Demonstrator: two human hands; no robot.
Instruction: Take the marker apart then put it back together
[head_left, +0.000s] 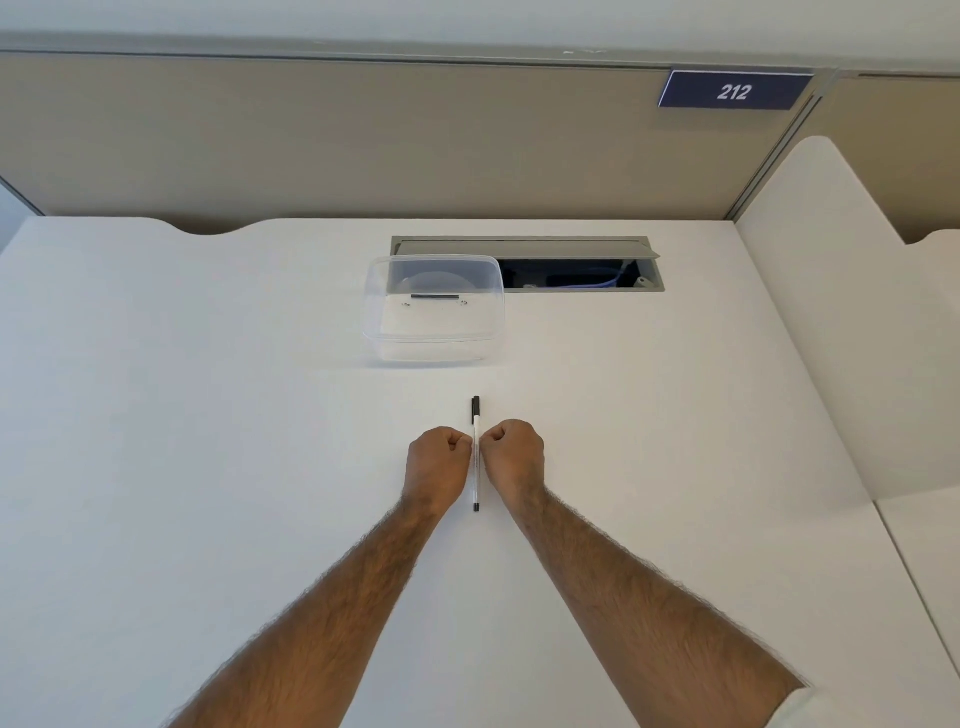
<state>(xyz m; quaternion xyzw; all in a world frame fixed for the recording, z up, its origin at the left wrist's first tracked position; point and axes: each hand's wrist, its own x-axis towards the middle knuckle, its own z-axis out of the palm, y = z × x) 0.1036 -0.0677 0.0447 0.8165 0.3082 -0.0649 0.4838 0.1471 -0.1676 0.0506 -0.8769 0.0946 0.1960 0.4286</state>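
A thin white marker (476, 480) with a black cap at its far end and a black plug at its near end lies on the white desk (208, 415), pointing straight away from me. It looks whole, cap on. My left hand (439, 462) is a closed fist resting just left of the barrel. On the other side sits my right hand (514, 457), also a fist. Both fists press against or touch the marker's sides; neither wraps around it.
A clear plastic tub (434, 312) stands on the desk beyond the marker. Behind it is an open cable hatch (571, 265) in the desk. A beige partition (363, 140) closes the back, and a white divider (841, 322) stands on the right.
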